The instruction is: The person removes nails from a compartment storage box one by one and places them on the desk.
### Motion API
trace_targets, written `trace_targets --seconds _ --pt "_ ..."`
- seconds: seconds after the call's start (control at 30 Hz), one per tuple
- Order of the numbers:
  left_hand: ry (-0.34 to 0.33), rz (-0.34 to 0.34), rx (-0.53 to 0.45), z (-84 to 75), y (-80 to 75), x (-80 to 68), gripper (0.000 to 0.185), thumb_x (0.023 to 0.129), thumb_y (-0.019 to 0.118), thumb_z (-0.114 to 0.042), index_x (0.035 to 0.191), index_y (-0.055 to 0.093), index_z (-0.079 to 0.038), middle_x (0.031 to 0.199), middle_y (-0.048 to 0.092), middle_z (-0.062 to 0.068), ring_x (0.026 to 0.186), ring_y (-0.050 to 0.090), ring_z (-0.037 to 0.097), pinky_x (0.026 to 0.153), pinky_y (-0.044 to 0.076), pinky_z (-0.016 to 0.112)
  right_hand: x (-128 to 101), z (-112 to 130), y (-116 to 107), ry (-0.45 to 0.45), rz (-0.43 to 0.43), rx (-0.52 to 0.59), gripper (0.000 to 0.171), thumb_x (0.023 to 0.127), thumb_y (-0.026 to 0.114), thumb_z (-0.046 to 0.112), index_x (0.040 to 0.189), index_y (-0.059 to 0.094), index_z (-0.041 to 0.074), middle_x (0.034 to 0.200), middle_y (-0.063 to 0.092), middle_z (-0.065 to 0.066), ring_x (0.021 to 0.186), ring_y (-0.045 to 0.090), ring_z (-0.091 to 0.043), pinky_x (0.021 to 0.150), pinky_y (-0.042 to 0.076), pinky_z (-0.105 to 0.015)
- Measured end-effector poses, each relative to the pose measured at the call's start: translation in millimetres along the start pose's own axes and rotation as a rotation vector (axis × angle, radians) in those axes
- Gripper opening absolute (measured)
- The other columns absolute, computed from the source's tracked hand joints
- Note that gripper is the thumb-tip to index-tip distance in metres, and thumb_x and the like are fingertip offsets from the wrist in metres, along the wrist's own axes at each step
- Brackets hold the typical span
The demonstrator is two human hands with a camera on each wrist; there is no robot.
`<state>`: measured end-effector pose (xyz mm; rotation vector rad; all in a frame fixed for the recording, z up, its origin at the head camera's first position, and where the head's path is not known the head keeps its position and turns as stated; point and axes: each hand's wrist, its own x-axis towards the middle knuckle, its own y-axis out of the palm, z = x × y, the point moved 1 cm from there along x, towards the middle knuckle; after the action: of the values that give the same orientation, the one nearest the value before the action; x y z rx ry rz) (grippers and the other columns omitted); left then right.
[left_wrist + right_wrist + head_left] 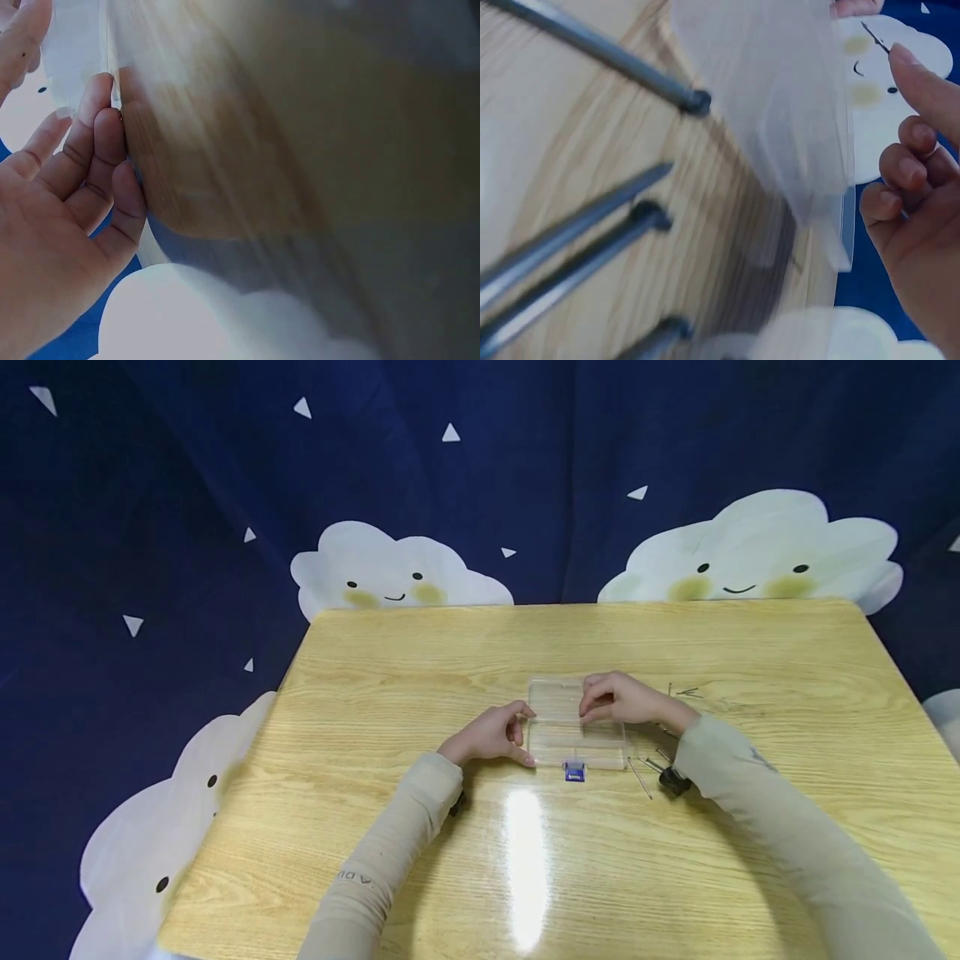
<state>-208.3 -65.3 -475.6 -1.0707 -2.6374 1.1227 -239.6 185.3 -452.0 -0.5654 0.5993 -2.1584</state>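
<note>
Curled left-hand fingers [517, 731] touch clear box [573, 727]; right fingers [596, 702] pinch nail [875, 36].

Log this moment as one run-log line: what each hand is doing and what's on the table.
left hand: touches clear plastic box edge | right hand: pinches thin nail over box | nails lie right of box | table: wooden
</note>
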Motion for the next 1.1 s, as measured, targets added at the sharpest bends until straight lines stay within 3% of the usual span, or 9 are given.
trace_targets --seconds 0.23,0.37,0.47,0.63,0.8,0.93,1.1 --pt "0.0 0.001 -0.013 0.6 0.1 -0.9 0.068 0.066 0.082 -0.024 0.121 0.047 -0.005 0.076 0.058 0.006 0.064 0.048 0.01 0.064 0.042 0.021 -23.7 -14.6 -15.4 0.003 -0.091 0.051 0.007 0.076 0.066 -0.01 0.08 0.068 -0.005 0.065 0.048 -0.004 0.054 0.036 -0.01 0.049 0.034 -0.024" --pt "0.004 0.001 -0.014 1.4 0.1 -0.8 0.068 0.066 0.082 -0.024 0.121 0.047 -0.005 0.076 0.058 0.005 0.064 0.049 0.01 0.064 0.042 0.021 -38.9 -13.9 -25.3 0.004 -0.147 0.043 0.008 0.074 0.064 -0.016 0.078 0.065 -0.01 0.064 0.049 -0.01 0.052 0.036 -0.012 0.046 0.033 -0.026" --pt "0.004 0.002 -0.015 1.4 0.1 -1.0 0.068 0.066 0.082 -0.024 0.121 0.047 -0.005 0.076 0.058 0.005 0.064 0.049 0.01 0.064 0.043 0.021 -53.1 -18.4 -32.7 0.034 -0.187 0.016 0.008 0.075 0.064 -0.014 0.08 0.065 -0.009 0.065 0.051 -0.007 0.052 0.037 -0.01 0.046 0.034 -0.025" --pt "0.01 0.002 -0.012 0.7 0.3 -0.8 0.068 0.066 0.082 -0.024 0.121 0.047 -0.004 0.076 0.058 0.006 0.064 0.049 0.011 0.065 0.043 0.021 -80.6 -34.3 -46.6 0.194 -0.275 -0.026 0.006 0.081 0.064 -0.003 0.085 0.068 -0.004 0.067 0.052 -0.003 0.054 0.038 -0.011 0.046 0.034 -0.025" --pt "0.004 0.0 -0.008 0.3 0.0 -0.5 0.068 0.066 0.082 -0.024 0.121 0.047 -0.005 0.076 0.059 0.006 0.063 0.049 0.01 0.064 0.043 0.021 -100.4 -48.1 -58.4 0.387 -0.397 -0.071 0.015 0.086 0.063 0.01 0.091 0.068 -0.003 0.069 0.053 -0.011 0.052 0.038 -0.012 0.045 0.033 -0.026" --pt "-0.006 0.004 -0.014 -0.9 -0.5 -1.3 0.068 0.066 0.082 -0.024 0.121 0.047 -0.005 0.076 0.058 0.005 0.063 0.049 0.01 0.064 0.043 0.021 -109.0 -57.0 -63.2 0.49 -0.446 -0.064 0.022 0.088 0.062 0.016 0.095 0.066 -0.004 0.072 0.056 -0.018 0.049 0.038 -0.011 0.044 0.034 -0.026" --pt "-0.012 0.006 -0.016 -2.6 -0.3 -1.9 0.068 0.066 0.082 -0.024 0.121 0.047 -0.005 0.074 0.057 0.003 0.063 0.049 0.01 0.064 0.043 0.021 -111.9 -65.6 -64.7 0.596 -0.47 -0.119 0.027 0.088 0.062 0.021 0.096 0.066 -0.005 0.072 0.059 -0.012 0.052 0.039 -0.011 0.047 0.035 -0.026"
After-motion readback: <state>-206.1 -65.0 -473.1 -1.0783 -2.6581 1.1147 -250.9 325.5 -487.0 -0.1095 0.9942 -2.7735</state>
